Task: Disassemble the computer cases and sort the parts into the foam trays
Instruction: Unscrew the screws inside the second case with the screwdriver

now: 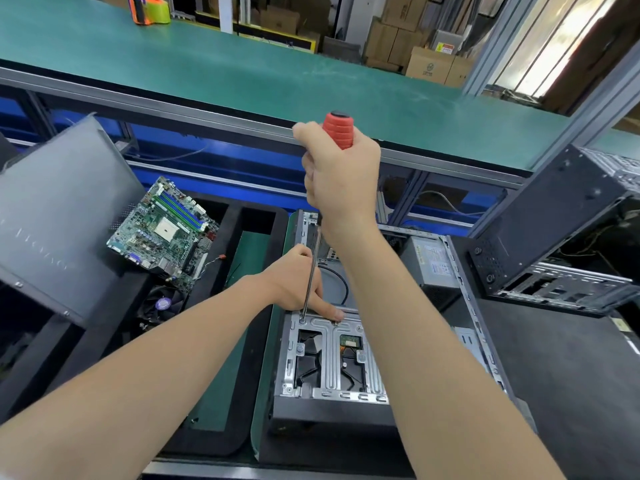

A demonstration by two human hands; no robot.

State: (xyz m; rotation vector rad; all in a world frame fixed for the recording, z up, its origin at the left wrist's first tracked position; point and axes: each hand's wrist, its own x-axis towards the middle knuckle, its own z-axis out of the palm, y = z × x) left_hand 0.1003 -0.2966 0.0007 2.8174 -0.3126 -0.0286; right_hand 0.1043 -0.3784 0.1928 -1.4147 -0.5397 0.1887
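Note:
An open computer case [277, 403] lies in front of me with a silver drive bracket [329, 372] inside it. My right hand [341, 181] grips the red handle of a long screwdriver [338, 129]. Its shaft runs down to a screw [302, 321] at the bracket's top left corner. My left hand [294, 282] holds the shaft near the tip, with a finger lying along the bracket's top edge. A power supply [429, 261] sits at the far right of the case. A green motherboard [162, 230] lies tilted on the black foam tray [228, 216] to the left.
A grey case side panel [59, 216] leans at the left. A second black case [554, 230] stands tilted at the right. A cooling fan [162, 303] lies under the motherboard. Behind runs a green conveyor belt [277, 81] with an orange tape dispenser [149, 8].

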